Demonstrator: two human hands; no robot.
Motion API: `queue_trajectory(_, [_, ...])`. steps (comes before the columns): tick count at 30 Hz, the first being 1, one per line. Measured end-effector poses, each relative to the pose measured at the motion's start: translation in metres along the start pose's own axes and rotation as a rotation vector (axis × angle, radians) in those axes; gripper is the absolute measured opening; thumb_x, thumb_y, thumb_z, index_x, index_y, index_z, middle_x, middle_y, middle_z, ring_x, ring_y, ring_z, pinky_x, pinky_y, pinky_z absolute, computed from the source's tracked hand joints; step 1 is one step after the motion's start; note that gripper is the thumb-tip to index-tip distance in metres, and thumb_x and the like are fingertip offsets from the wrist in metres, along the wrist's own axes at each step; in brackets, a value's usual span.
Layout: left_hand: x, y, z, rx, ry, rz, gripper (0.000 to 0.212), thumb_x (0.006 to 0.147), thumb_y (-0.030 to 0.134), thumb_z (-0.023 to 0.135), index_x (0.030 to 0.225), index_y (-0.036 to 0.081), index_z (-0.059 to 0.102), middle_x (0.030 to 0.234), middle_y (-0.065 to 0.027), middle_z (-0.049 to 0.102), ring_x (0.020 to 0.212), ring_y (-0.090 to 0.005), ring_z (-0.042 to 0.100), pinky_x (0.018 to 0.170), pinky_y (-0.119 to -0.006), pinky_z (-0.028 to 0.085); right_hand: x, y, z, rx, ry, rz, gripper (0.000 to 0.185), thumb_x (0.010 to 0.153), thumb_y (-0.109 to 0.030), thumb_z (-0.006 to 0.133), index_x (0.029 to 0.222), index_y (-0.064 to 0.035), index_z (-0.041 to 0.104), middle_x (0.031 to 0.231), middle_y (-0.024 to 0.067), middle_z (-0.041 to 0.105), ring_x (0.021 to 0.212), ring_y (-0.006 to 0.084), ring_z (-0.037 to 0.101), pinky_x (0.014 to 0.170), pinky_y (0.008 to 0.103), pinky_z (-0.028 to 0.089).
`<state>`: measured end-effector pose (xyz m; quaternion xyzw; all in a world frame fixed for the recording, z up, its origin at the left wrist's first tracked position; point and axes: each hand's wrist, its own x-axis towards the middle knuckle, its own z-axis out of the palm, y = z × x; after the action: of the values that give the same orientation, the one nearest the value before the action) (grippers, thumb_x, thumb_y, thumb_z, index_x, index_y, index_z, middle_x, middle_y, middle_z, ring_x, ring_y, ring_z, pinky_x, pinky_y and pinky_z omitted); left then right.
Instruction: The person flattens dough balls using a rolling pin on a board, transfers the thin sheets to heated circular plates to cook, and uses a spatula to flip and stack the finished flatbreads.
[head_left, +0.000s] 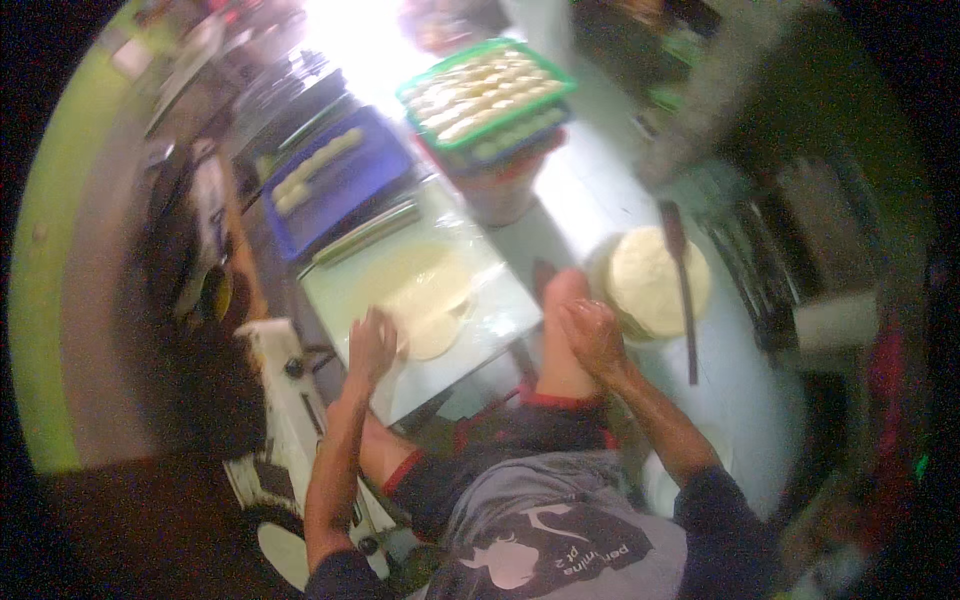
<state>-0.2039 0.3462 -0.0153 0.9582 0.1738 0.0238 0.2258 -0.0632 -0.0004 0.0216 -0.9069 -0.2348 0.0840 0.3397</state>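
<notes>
A thin sheet of pale dough (431, 296) lies on a glossy work board (480, 341) in front of me, with a rounded flap at its near end. At the sheet's left edge is my left hand (373, 341), fingers curled; blur hides whether they pinch the dough. My right hand (594, 334) is over my right knee, beside the board, its fingers drawn together. Whether anything is in it cannot be made out. Just right of that hand stands a thick round pale mass (645, 281) resembling dough, with a long dark tool (681, 274) across it.
Along the board's far edge lies a rod-like bar (367, 232). Beyond it, a blue tray (360, 176) holds dough balls (319, 169). A green tray (487, 139) with rows of dough balls (480, 90) sits stacked above a bucket (502, 195). A whitish machine frame (289, 382) stands at left.
</notes>
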Motion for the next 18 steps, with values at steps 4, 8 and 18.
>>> queue_trajectory(4, [0.075, -0.029, -0.084, 0.258, 0.477, 0.096, 0.022, 0.093, 0.02, 0.049, 0.107, 0.003, 0.054, 0.098, -0.0166, 0.064, 0.098, -0.0308, 0.061, 0.102, -0.056, 0.031, 0.089, -0.045, 0.085, 0.122, -0.217, -0.191, 0.024, 0.088, -0.022, 0.058, 0.094, -0.0021, 0.07, 0.091, 0.0188, 0.068, 0.084, 0.034, 0.063, 0.082, 0.0446, 0.046])
queue_trajectory(8, [0.125, 0.001, -0.168, 0.412, 0.768, 0.101, 0.02, 0.091, 0.019, 0.052, 0.104, 0.004, 0.057, 0.098, -0.0163, 0.063, 0.097, -0.0328, 0.062, 0.101, -0.056, 0.033, 0.174, -0.061, 0.179, -0.014, -0.121, -0.55, 0.02, 0.084, -0.02, 0.059, 0.089, -0.0039, 0.07, 0.088, 0.0167, 0.066, 0.083, 0.0345, 0.06, 0.081, 0.0419, 0.046])
queue_trajectory(18, [0.034, -0.031, -0.016, -0.11, 0.451, -0.024, 0.031, 0.083, 0.009, 0.062, 0.111, -0.001, 0.053, 0.112, -0.0224, 0.057, 0.104, -0.0395, 0.056, 0.089, -0.044, 0.047, 0.215, -0.103, 0.275, 0.058, -0.251, -0.979, 0.011, 0.08, -0.009, 0.059, 0.089, -0.0053, 0.065, 0.084, 0.0139, 0.062, 0.088, 0.0319, 0.059, 0.081, 0.0413, 0.047])
